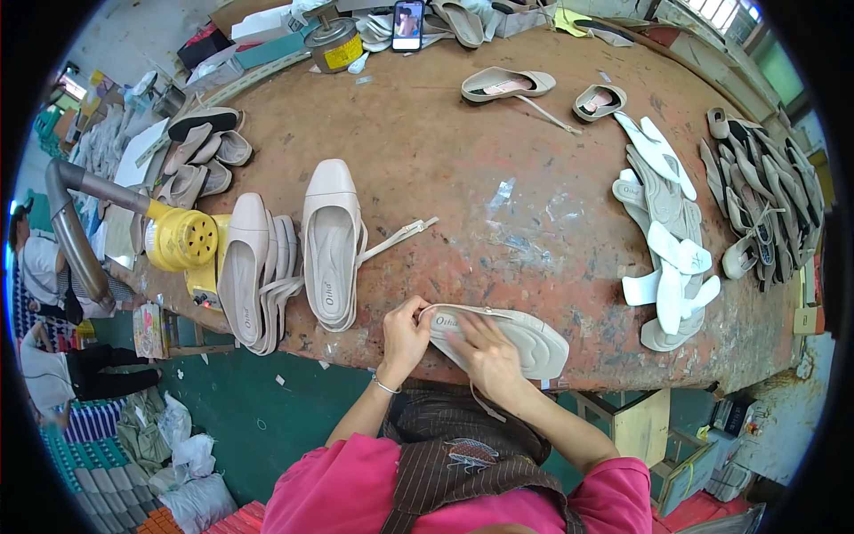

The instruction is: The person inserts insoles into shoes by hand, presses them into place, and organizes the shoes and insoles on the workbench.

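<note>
At the table's front edge lies a beige shoe with a padded insole, its square-toed end pointing right. The insole covers most of the shoe, so how far it sits inside is hard to tell. My left hand is closed around the heel end, thumb and fingers pinching its rim. Across the insole's heel half rests my right hand, fingers stretched out and slightly blurred. A thin strap hangs below it over the edge. To the left stand a beige square-toed shoe with a loose strap and a stack of similar shoes.
White and beige insoles pile up on the right, beside many nested shoes. A yellow machine with a metal pipe stands left. Farther back are two shoes, a phone and a metal can.
</note>
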Available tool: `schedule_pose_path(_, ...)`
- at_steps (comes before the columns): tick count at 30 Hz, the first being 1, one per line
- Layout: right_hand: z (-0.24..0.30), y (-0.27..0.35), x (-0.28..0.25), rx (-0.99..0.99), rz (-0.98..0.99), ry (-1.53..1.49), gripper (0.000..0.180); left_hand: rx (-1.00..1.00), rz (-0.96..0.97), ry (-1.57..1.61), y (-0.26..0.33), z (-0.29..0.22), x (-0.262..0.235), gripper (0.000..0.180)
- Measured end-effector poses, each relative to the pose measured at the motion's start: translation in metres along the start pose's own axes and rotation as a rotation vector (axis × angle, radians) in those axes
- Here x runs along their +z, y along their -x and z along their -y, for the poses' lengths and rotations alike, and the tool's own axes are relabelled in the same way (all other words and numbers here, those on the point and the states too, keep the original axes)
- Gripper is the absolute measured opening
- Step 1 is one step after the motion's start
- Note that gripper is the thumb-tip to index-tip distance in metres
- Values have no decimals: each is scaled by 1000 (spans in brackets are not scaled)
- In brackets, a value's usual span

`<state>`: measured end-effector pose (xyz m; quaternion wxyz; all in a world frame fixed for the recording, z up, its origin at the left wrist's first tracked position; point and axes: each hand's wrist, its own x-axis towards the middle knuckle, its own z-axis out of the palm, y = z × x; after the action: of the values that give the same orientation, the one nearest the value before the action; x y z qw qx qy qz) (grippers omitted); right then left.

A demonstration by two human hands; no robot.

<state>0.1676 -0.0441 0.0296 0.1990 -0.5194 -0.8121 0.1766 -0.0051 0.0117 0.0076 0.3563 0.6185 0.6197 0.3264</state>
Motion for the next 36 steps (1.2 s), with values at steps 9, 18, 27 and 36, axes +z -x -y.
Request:
schedule_pose_path(9,-31,-1,-35,289,-380,243,37,81,75,-179,33,-15,10,13)
schedule_pose_path(18,-36,-4,-91,537,-133,-237,58,518,178,-367,92,-55,37,21)
schedule_pose_path(27,-20,20,0,349,-236,145,54,661,476,-710,108,-26,69,63)
schedule_pose_path(36,-24,13,26,472,-198,209,65,609,449,-560,106,-25,74,50)
